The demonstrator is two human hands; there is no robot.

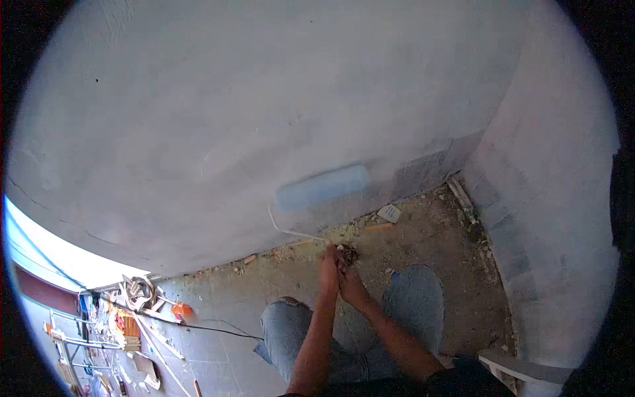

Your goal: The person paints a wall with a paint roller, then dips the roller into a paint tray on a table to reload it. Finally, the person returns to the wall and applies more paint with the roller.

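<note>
A paint roller (322, 187) with a pale blue sleeve lies against the low part of the grey wall (198, 119). Its bent white wire frame runs down towards my body. My left hand (328, 268) is closed round the grip end of the roller, and my right hand (352, 286) is closed just beside and below it. The handle itself is mostly hidden by the fingers. Both forearms reach forward between my bent knees, in blue jeans (415, 308).
A second wall (555, 172) meets the first at a corner on the right. Rubble and a printed scrap (389, 213) lie along the wall's foot. At lower left are a metal ladder (76, 342), a dark cable (215, 329), an orange object (181, 309) and mixed debris. A pale ledge (526, 368) is at lower right.
</note>
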